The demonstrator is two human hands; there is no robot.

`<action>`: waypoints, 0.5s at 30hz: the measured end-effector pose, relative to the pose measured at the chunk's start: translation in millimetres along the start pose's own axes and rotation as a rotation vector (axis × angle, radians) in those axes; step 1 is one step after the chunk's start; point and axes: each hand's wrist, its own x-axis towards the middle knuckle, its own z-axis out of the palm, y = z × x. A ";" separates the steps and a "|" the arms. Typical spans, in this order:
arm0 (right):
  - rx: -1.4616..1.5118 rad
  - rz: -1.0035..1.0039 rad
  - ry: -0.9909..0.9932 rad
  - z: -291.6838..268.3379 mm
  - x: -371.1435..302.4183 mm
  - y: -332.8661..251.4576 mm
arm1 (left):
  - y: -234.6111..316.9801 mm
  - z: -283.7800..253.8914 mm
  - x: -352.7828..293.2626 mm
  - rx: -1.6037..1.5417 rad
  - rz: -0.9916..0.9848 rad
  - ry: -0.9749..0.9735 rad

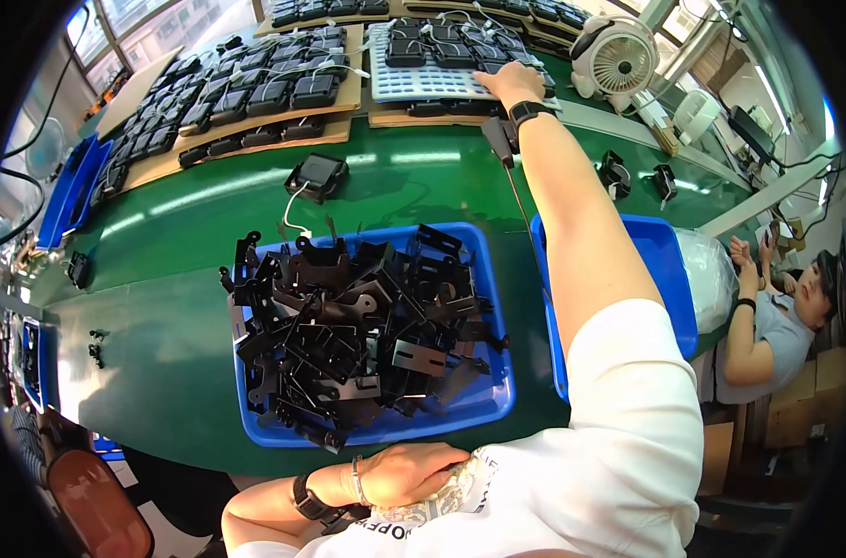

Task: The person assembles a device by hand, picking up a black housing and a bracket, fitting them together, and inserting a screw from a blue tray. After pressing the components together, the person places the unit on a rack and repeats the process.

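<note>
While left hand (406,475) curls loosely, right hand (514,85) spreads over tray (414,84).

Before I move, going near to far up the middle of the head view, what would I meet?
Left hand, blue bin heaped with black brackets, single black box with white cable, white tray carrying more black boxes.

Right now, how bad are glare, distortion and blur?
Head view: pale light streaks across the green table, with a washed-out patch at its left end; head view: fisheye bending toward a black rim; head view: black metal parts run together darkly, some edges hard to separate; head view: right hand and left hand show no obvious motion blur.
</note>
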 end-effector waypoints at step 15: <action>0.276 -0.424 0.004 -87.4 -34.1 29.4 | 8.3 -6.6 8.3 0.018 0.039 -0.056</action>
